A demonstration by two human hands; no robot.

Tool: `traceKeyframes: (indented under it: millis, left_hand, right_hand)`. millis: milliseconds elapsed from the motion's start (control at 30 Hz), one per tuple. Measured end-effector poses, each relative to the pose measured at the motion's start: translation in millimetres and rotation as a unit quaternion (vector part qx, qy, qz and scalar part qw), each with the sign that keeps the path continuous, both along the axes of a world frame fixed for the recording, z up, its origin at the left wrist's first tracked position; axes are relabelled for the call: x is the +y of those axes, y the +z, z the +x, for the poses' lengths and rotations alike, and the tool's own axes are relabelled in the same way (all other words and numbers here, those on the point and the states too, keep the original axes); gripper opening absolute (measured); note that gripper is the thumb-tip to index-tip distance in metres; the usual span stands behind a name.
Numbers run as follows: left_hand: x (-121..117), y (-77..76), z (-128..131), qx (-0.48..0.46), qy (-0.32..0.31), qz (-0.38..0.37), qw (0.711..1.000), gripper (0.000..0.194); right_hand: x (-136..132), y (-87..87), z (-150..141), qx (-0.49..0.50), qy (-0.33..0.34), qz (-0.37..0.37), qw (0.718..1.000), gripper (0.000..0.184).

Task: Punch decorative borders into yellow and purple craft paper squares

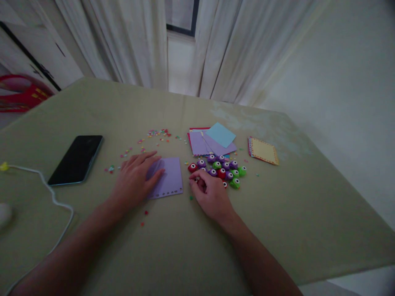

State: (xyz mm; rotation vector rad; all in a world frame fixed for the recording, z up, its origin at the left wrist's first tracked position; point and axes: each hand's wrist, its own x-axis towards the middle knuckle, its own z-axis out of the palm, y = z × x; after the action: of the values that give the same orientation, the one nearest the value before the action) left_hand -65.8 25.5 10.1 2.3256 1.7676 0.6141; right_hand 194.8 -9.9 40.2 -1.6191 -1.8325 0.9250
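My left hand (135, 176) lies flat with its fingers stretched out on a purple paper sheet (169, 179) that has small holes punched along its near edge. My right hand (210, 193) rests on the table just right of the sheet, fingers curled in a loose pinch around something small that I cannot make out. Right beyond its fingertips sits a cluster of small paper punches (224, 169) in purple, red and green.
A stack of coloured papers (212, 142) lies behind the punches, a yellow bordered pad (263, 151) to their right. Paper confetti (154, 135) is scattered about. A black phone (77, 159) and a white cable (52, 197) lie at the left. Curtains hang behind the table.
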Motion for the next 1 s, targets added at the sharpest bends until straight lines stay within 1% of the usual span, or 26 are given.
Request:
traceKeyframes:
  millis: [100, 200, 300, 433, 533, 600, 667, 733, 767, 800, 833, 867, 900, 967, 1000]
  left_hand:
    - [0.9, 5.4, -5.5, 0.044, 0.072, -0.011, 0.996, 0.056]
    - [2.1, 8.7, -8.2, 0.062, 0.1, -0.038, 0.992, 0.06]
    - [4.4, 8.3, -8.9, 0.038, 0.083, -0.049, 0.995, 0.053]
    - [7.8, 6.8, -9.1, -0.006, 0.049, -0.054, 0.997, 0.043]
    - [8.0, 8.4, -8.0, -0.078, 0.045, -0.096, 0.991, 0.039]
    - [6.5, 10.9, -6.3, -0.15, 0.044, -0.111, 0.982, 0.039]
    - [4.6, 14.0, -4.2, -0.217, 0.034, -0.119, 0.968, 0.05]
    - [3.5, 16.7, -2.9, -0.261, 0.027, -0.138, 0.955, 0.071]
    - [3.4, 17.5, -2.9, -0.275, 0.028, -0.151, 0.949, 0.08]
    - [3.6, 17.8, -3.3, -0.284, 0.032, -0.162, 0.945, 0.084]
    - [4.1, 17.6, -4.0, -0.289, 0.037, -0.168, 0.942, 0.084]
    - [4.7, 17.1, -5.0, -0.29, 0.039, -0.173, 0.94, 0.08]
    - [5.2, 16.3, -5.9, -0.285, 0.036, -0.178, 0.941, 0.071]
    - [5.7, 14.7, -7.4, -0.256, 0.024, -0.18, 0.949, 0.051]
    - [5.5, 14.2, -7.7, -0.238, 0.018, -0.179, 0.954, 0.045]
  right_hand:
    - [-1.2, 1.2, -0.7, -0.074, -0.013, 0.02, 0.997, 0.013]
    - [-1.1, 1.6, -0.8, -0.148, -0.039, 0.029, 0.988, 0.018]
    - [-0.5, 0.9, -1.9, -0.198, -0.038, 0.027, 0.979, 0.014]
    - [-0.1, -0.1, -4.3, -0.227, -0.032, 0.032, 0.973, 0.016]
    - [-0.9, 0.0, -5.1, -0.213, -0.044, 0.04, 0.975, 0.02]
    - [-1.6, 0.1, -4.7, -0.168, -0.054, 0.057, 0.983, 0.023]
    - [-1.9, -0.2, -3.4, -0.119, -0.065, 0.088, 0.987, 0.022]
    - [-1.1, -1.4, -1.7, -0.098, -0.066, 0.131, 0.984, 0.02]
    - [-0.4, -2.4, -0.8, -0.102, -0.063, 0.152, 0.981, 0.019]
    - [0.5, -3.7, -0.1, -0.113, -0.055, 0.169, 0.977, 0.019]
    - [1.5, -5.3, 0.5, -0.13, -0.044, 0.183, 0.974, 0.019]
    - [2.4, -7.0, 0.7, -0.149, -0.032, 0.192, 0.97, 0.019]
    - [3.2, -8.6, 0.8, -0.166, -0.021, 0.198, 0.966, 0.019]
    - [4.3, -11.3, 0.4, -0.187, -0.006, 0.205, 0.961, 0.018]
    - [4.6, -12.1, 0.2, -0.189, -0.002, 0.206, 0.96, 0.018]
